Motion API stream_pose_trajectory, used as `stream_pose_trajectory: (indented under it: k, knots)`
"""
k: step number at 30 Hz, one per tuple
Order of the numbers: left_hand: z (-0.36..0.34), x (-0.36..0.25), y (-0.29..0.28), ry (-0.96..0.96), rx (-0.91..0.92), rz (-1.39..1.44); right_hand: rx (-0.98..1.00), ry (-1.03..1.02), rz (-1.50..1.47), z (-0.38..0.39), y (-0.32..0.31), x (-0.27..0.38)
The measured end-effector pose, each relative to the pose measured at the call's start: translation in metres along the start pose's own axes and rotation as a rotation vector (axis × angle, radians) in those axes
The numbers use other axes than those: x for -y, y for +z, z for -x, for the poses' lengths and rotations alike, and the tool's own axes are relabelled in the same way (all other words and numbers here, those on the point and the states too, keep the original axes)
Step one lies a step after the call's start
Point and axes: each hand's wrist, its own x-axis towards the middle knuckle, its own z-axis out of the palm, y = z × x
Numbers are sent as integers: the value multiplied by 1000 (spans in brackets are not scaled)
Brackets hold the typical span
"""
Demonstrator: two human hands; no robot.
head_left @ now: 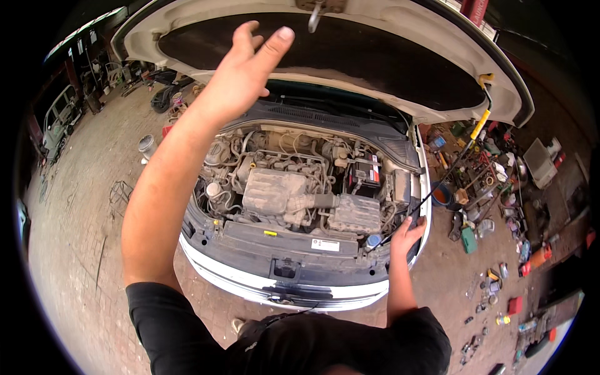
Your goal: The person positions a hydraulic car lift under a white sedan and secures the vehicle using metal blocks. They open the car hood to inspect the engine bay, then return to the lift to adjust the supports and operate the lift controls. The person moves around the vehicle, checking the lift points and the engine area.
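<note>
A raised car hood (375,69) with a dark lining spans the top of the view. Up in front of it is my left hand (247,69), open, thumb and fingers apart and holding nothing. A metal hood latch striker (314,19) hangs to the right of my fingertips. A thin black hood prop rod (459,156) with a yellow sleeve runs from the hood's right side down to the front of the engine bay. My right hand (407,239) is beside its lower part, thumb and a finger spread. The thumb appears to touch the rod; the other fingers are hidden.
The dusty engine bay (275,190) holds a battery (364,172) and a blue-capped reservoir (374,240). The white front bumper (281,294) lies close to my body. Tools and parts (481,178) clutter the floor at right; a bucket (147,145) stands at left.
</note>
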Motion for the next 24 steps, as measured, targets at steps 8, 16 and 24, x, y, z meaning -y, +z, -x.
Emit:
stream_pose_trajectory:
  k: [8, 16, 24]
  knots:
    - [349, 264, -113, -642, 1237, -44, 579, 45, 481, 307, 48, 4]
    - [630, 369, -244, -1627, 630, 112, 1436, -111, 589, 503, 110, 156]
    - [703, 458, -402, -1886, 20, 85, 1412, -536, -240, 592, 330, 387]
